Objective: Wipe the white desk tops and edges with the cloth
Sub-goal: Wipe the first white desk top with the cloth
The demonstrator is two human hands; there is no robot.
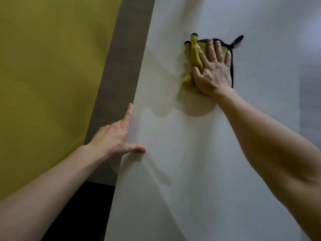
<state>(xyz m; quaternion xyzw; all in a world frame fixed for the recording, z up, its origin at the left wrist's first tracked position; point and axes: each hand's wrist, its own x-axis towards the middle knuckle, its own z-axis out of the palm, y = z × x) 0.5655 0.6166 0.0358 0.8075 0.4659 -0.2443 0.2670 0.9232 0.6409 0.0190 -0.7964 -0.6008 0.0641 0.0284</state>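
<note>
A white desk top fills the middle and right of the head view. A yellow cloth with a black border and a black loop lies bunched on it at the upper middle. My right hand presses flat on the cloth with its fingers straight and spread. My left hand rests on the desk's left edge, the thumb on the top surface and the forefinger straight along the edge.
Left of the desk runs a grey-brown strip of floor, and beyond it a mustard-yellow surface. A dark gap lies under the desk's lower left edge. A grey shape shows at the far right.
</note>
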